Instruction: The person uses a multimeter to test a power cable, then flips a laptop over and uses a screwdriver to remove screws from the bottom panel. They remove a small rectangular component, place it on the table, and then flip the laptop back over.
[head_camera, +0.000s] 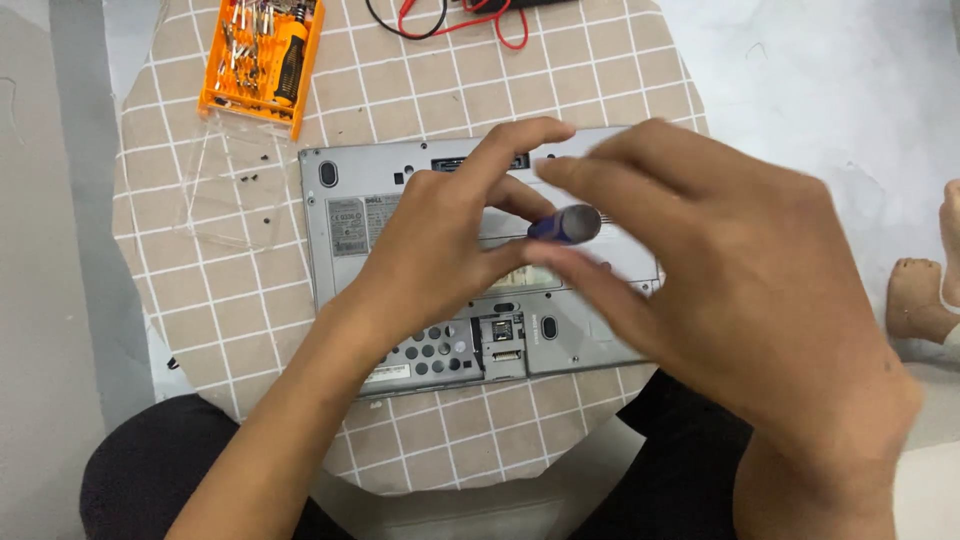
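Note:
A grey laptop (350, 180) lies bottom-up on a round checked mat (200, 300). My left hand (440, 240) rests over its middle, fingers spread and touching the case. My right hand (720, 270) hovers over the laptop's right side, blurred, with thumb and fingers around a blue-handled screwdriver (565, 224) that points down at the case. The screwdriver's tip is hidden behind my left hand.
An orange screwdriver bit set (262, 60) sits at the mat's far left, its clear lid (225, 190) beside it holding several small black screws (250, 178). Red and black cables (440, 20) lie at the far edge. Someone's bare foot (915, 295) is at the right.

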